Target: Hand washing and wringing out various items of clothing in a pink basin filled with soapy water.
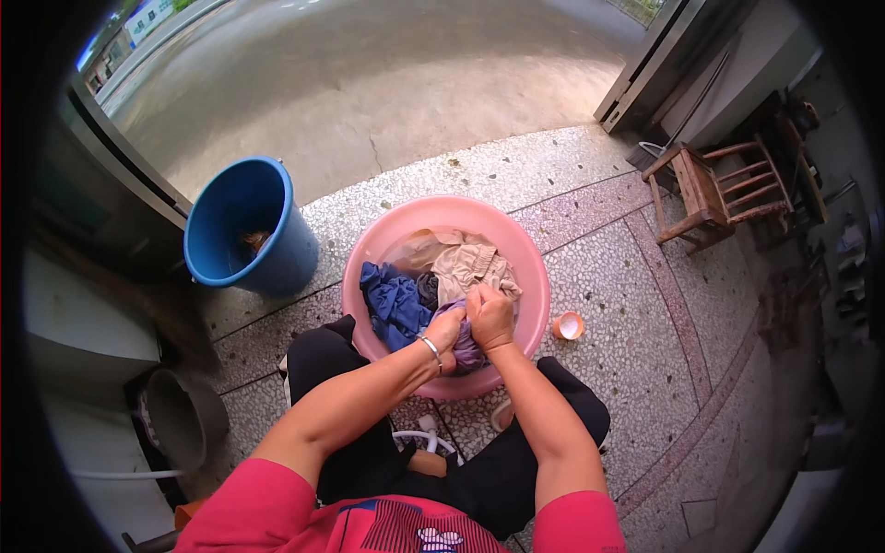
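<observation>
Both my hands grip a purple cloth (pixel 467 348) over the near part of a pink plastic basin (pixel 531 276). My left hand (pixel 444 334), with a silver bangle at its wrist, and my right hand (pixel 492 320) are close together, fists nearly touching. Inside the basin, a blue garment (pixel 395 304) lies bunched at the left. Beige cloth with a gathered waistband (pixel 477 266) sits toward the far right, partly in water. Between them shows a small dark cloth (pixel 428 290). My right forearm and hand hide part of the purple cloth.
A tall blue bucket (pixel 297 242) stands left of the basin. To the right is a small orange cup of white powder (pixel 570 326). A wooden chair (pixel 698 186) and a broom (pixel 650 155) are farther right. A grey bucket (pixel 200 415) and white hose (pixel 128 475) lie at lower left.
</observation>
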The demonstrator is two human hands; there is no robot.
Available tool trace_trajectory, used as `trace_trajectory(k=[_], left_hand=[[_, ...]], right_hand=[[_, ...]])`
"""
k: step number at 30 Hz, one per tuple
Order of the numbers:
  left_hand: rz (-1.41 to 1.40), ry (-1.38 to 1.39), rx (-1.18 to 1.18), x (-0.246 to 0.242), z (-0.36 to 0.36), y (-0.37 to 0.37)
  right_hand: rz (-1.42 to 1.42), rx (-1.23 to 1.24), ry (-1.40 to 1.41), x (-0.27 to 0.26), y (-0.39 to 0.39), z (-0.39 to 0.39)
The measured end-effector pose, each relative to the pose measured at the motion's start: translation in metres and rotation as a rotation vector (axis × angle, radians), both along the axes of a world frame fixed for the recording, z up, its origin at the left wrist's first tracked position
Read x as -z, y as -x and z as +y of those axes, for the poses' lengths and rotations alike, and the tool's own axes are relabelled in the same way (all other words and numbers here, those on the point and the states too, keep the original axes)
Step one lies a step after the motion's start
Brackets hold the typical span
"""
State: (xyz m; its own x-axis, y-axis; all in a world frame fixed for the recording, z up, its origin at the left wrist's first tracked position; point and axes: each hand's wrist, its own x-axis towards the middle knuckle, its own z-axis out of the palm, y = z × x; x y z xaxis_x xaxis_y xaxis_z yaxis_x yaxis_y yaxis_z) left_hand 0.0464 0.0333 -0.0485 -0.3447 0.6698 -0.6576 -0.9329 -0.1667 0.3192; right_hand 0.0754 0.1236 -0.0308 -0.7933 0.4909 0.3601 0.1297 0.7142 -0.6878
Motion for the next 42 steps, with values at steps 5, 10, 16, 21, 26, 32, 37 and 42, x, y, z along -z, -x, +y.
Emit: trace_trajectory(k=[5,10,16,21,26,32,37,42], left_hand=[[0.359,-0.262,-0.110,0.019,-0.020,0.022],[-0.122,-0.278,0.159,-0.003,0.002,0.000],[-0.027,-0.032,0.076,-0.061,-0.016,0.017],[0.588,0.308,-0.130,-0.007,-0.039,0.068],[1.097,0.524,0.001,0.002,-0.057,0.071],[1.952,0.702,0.868,-0.043,-0.055,0.049],[0.981,0.219,0.420,-0.041,-0.063,0.079],[0.355,-0.231,0.088,-0.052,-0.057,0.078]], right_hand=[[0.175,-0.166,0.149,-0.040,-0.008,-0.053],[0.088,-0.113,0.147,-0.004,-0.014,0.003],[-0.052,0.229,0.161,0.005,-0.016,0.032],[-0.094,0.297,0.593,0.029,-0.054,0.106],[0.167,0.118,1.521,-0.024,-0.050,0.101],[0.408,0.233,1.548,-0.025,-0.068,0.140],[-0.141,-0.194,0.283,-0.053,-0.060,0.098],[-0.155,-0.283,0.677,-0.062,-0.063,0.080]])
